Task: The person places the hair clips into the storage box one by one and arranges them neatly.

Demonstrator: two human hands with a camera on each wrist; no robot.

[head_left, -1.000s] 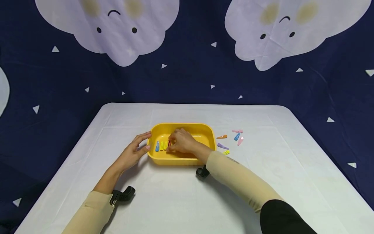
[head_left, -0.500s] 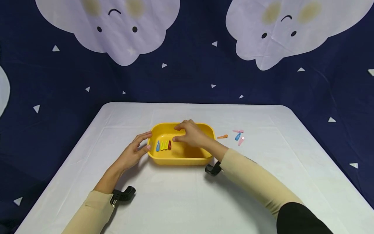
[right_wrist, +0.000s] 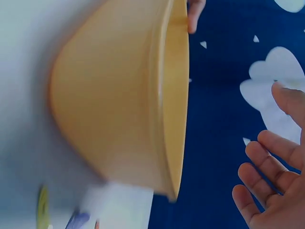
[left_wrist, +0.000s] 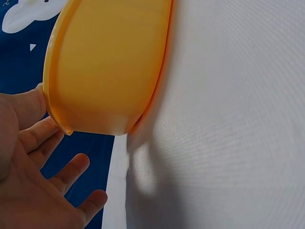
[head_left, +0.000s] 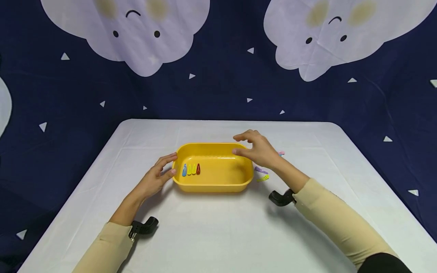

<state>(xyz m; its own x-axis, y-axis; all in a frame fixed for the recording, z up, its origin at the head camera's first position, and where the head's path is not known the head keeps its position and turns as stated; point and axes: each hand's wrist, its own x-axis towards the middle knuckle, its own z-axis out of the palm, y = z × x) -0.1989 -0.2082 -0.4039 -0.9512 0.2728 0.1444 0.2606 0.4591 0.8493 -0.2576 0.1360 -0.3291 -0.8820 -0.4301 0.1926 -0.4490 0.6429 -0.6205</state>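
Note:
A yellow tray [head_left: 211,188] rests on the white table. Near its left side, a blue hair clip [head_left: 184,170], two yellow hair clips [head_left: 192,169] and a dark red hair clip [head_left: 198,169] lie in a row. My left hand [head_left: 156,178] holds the tray's left rim with thumb and fingertips; the other fingers stay loose in the left wrist view. Above the tray's back right corner, my right hand [head_left: 257,149] hovers with fingers apart and nothing between them. Right of the tray lie a purple hair clip [head_left: 261,170] and a lime yellow hair clip [head_left: 263,178].
Beyond my right hand, a pink hair clip [head_left: 281,153] shows partly; other clips there are hidden by the hand and forearm. A dark blue cloth [head_left: 218,91] with clouds and triangles hangs behind the table [head_left: 205,235].
My right hand has let go of the dark red hair clip, which stays at the row's right end. It has then risen and moved right, toward the loose clips. My left hand has stayed put.

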